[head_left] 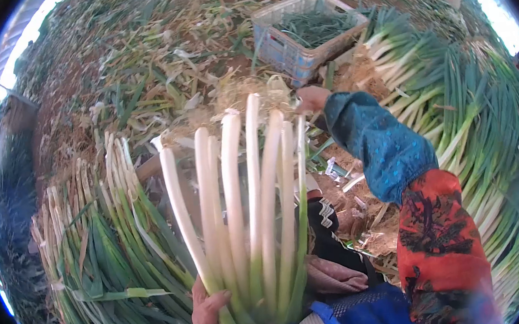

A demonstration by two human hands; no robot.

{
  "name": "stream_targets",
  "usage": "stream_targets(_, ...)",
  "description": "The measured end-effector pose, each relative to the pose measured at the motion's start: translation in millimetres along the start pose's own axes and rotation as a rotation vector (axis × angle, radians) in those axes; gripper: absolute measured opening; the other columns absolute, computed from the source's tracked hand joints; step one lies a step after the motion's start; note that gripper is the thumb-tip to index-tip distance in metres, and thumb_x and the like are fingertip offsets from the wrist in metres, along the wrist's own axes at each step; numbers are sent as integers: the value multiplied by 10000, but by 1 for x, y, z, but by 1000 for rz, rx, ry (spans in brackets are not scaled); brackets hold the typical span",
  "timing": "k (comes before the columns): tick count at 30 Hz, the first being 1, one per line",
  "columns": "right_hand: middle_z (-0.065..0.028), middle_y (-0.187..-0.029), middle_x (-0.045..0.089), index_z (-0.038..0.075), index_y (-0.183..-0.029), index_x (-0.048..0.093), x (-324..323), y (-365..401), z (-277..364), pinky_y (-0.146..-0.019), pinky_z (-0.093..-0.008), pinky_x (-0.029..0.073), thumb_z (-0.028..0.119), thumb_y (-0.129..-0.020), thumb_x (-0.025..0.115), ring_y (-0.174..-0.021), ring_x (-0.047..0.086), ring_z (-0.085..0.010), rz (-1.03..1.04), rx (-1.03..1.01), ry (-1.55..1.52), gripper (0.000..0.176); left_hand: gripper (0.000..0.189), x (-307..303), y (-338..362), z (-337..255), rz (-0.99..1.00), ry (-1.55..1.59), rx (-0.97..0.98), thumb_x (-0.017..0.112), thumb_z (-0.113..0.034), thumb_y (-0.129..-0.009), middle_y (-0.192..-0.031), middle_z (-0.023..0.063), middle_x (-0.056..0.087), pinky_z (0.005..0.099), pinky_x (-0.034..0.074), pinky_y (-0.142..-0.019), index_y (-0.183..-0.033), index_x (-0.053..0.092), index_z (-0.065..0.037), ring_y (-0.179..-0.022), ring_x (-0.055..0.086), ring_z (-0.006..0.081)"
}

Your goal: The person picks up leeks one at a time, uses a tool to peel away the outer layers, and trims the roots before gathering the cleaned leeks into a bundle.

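Note:
My left hand (209, 310), low in the view, is wrapped round a bunch of leeks (256, 225). The white stems point up and fan apart, and their green parts run down out of view. My right hand (314, 98) reaches forward at the root end of the rightmost thin stem, fingers closed; what they grip is too small to make out. A blue sleeve cover (379, 144) covers that forearm. Fine roots hang about the tips of the stems.
A blue crate (306, 32) with green leaves stands ahead. Piled leeks lie at the right (474, 116) and at the left (112, 251). Leaf scraps (163, 65) litter the brown ground. Dark trousers and blue cloth (374, 313) show below.

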State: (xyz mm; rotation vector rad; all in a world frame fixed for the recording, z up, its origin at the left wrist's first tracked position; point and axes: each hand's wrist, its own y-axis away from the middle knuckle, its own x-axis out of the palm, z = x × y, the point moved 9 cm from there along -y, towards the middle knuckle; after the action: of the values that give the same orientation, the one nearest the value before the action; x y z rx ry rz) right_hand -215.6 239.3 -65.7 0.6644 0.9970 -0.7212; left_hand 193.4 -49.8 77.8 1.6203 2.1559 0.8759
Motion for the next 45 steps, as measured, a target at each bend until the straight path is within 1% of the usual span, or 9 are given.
stream_targets(4, -178, -839, 640, 34, -913, 621, 7, -19, -14, -684, -468, 495, 216, -783, 561, -791, 631, -352, -58, 181, 560, 231, 622, 1, -7, -3, 75, -59, 8, 575, -116, -652, -1074, 111, 580, 296, 429, -844, -1247, 462, 29, -953, 546, 202)
stream_targets(8, -203, -827, 633, 43, -794, 590, -123, -23, -19, -698, -496, 480, 209, -821, 511, -794, 615, -389, -582, 457, 375, 186, 625, 2, -8, -4, 94, -57, 11, 573, -97, -658, -1088, 96, 576, 290, 419, -859, -1259, 453, 26, -971, 541, 193)
stream_targets(14, -259, -1300, 424, -44, -1318, 357, -165, -77, 171, -1008, -385, 357, 460, -707, 684, -1213, 430, -319, -48, -173, -95, 858, 655, 15, -8, -8, 120, -44, -46, 554, -71, -667, -1132, 101, 558, 283, 403, -891, -1299, 411, 25, -1013, 520, 181)
stream_targets(21, -224, -1221, 522, 9, -1270, 455, -49, -56, 328, -970, -376, 388, 315, -712, 683, -1179, 478, -303, 591, -719, -213, 676, 749, 26, 1, -21, 176, -302, 116, 600, -150, -624, -1140, 106, 556, 282, 385, -915, -1322, 392, 25, -1033, 503, 185)
stream_targets(25, -176, -770, 636, 37, -847, 654, -71, -80, 315, -665, -410, 511, 224, -737, 632, -762, 639, -325, 82, -657, 176, 218, 739, 27, 1, -23, 206, -293, 170, 592, -142, -623, -1136, 113, 560, 289, 388, -914, -1315, 397, 31, -1027, 507, 192)
stream_targets(34, -185, -810, 634, 57, -951, 643, -242, -125, 134, -690, -452, 506, 397, -854, 542, -762, 635, -356, -626, -18, 407, 368, 672, 23, 2, -17, 231, -244, 191, 535, -55, -665, -1110, 114, 569, 289, 416, -871, -1317, 389, 21, -986, 518, 177)
stream_targets(38, -196, -997, 616, 14, -1071, 596, -250, -95, 115, -765, -442, 490, 430, -852, 542, -890, 625, -314, -306, 134, 562, 473, 678, 16, 1, -4, 188, -82, 104, 549, -89, -643, -1125, 120, 572, 288, 427, -873, -1298, 417, 29, -992, 544, 201)
stream_targets(41, -209, -974, 626, -20, -1055, 602, -206, -58, 172, -779, -406, 483, 544, -795, 561, -930, 616, -289, -240, -145, 309, 622, 688, 14, 1, -4, 188, -119, 116, 555, -108, -633, -1136, 126, 571, 294, 431, -876, -1293, 422, 35, -995, 555, 215)
stream_targets(45, -214, -909, 632, -49, -967, 631, -114, 21, 260, -773, -417, 482, 621, -771, 546, -892, 614, -328, 430, -310, 176, 703, 674, 21, 5, -13, 233, -135, 128, 535, -70, -654, -1119, 105, 568, 272, 411, -877, -1308, 402, 25, -995, 523, 180)
